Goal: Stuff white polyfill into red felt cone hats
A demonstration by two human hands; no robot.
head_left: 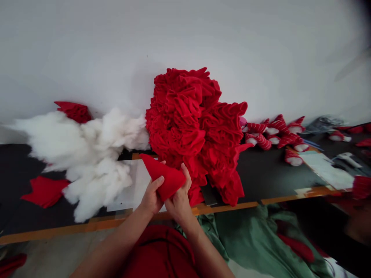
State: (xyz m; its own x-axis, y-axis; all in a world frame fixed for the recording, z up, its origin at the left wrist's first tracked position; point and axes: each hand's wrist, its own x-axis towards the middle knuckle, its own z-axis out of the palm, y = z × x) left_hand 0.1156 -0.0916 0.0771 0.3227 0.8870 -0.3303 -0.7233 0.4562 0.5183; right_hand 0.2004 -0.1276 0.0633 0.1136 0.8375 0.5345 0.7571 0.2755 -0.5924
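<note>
Two hands up close: the left hand point(151, 197) and right hand point(180, 202) are clamped together on one red fabric cone point(164, 178), tip pointing off left. Green cloth point(246, 235) hangs just below the bench point(261, 170). Further out, looks like plenty left: a huge heap of crumpled red fabric point(185, 131) beside a big pile of white fluff point(95, 162). Around ten stuffed-looking, red-striped pieces point(263, 142) sit far right, seemingly done.
</note>
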